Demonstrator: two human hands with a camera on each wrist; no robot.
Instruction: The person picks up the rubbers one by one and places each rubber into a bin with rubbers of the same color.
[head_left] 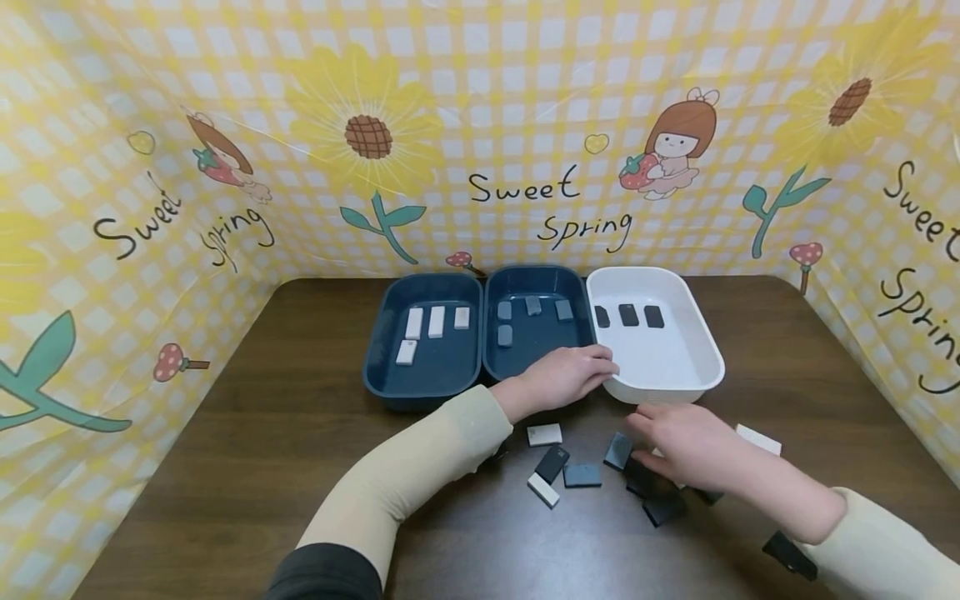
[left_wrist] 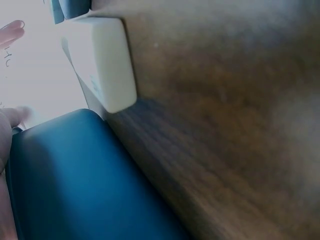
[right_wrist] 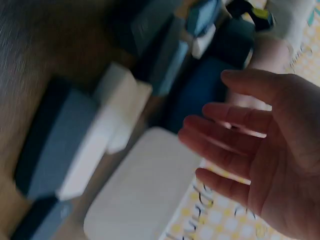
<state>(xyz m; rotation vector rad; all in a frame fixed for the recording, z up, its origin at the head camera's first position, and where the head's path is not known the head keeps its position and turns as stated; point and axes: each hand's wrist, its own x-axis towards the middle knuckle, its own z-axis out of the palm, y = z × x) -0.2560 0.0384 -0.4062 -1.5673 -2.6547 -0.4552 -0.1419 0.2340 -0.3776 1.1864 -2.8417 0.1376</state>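
My left hand (head_left: 566,377) reaches over the near edge where the middle blue tray (head_left: 536,343) meets the white tray (head_left: 663,358). Its fingertips are at the white tray's near left rim; the left wrist view shows thumb (left_wrist: 17,115) and finger apart, nothing visible between them. Past the white tray's near edge, my right hand (head_left: 686,446) hovers low over a loose group of small rectangular blocks. Its fingers are loosely spread and the palm is bare in the right wrist view. A blue-grey block (head_left: 618,451) lies beside its fingertips, and black blocks (head_left: 663,508) lie below it.
The left blue tray (head_left: 442,372) contains several white blocks (head_left: 437,322). Several grey blocks (head_left: 505,336) lie in the middle tray, three black blocks (head_left: 628,314) in the white one. More loose blocks (head_left: 582,476) are scattered nearby; one black block (head_left: 789,556) lies by the right sleeve.
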